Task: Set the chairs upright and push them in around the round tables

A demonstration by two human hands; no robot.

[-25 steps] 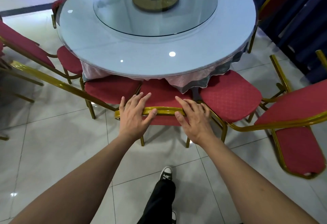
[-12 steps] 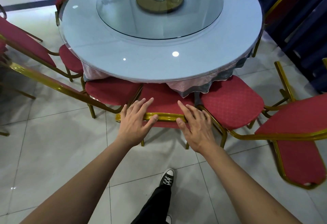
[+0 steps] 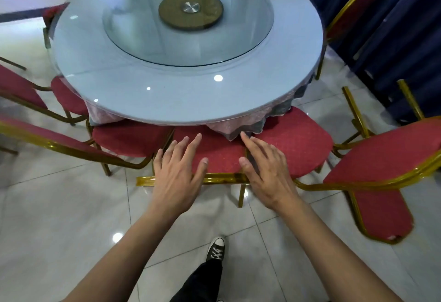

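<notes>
- At the far left, two red chairs (image 3: 28,132) are sitting angled toward the round table (image 3: 186,101), their seats partly tucked under its rim.
- Next along, the left hand (image 3: 177,173) is lying flat, fingers straight and spread, palm over the gold top rail (image 3: 222,179) of the middle chair's backrest; it is gripping nothing, only pressing or resting there.
- The middle chair (image 3: 214,151) is standing upright directly ahead of both hands, its seat partly under the table edge and tablecloth (image 3: 241,127). The rail's long axis is running left to right, square to the push, and the table is lying straight beyond it.
- The right hand (image 3: 267,173) is mirroring the left, fingers extended and loose, palm over the same rail, holding nothing. Both hands are sitting about equally near, either side of the rail's middle, so an even shove should be going straight in.
- To the right, another chair (image 3: 298,144) is sitting tucked in; farther right, a chair (image 3: 381,165) is standing well out from the table.
</notes>
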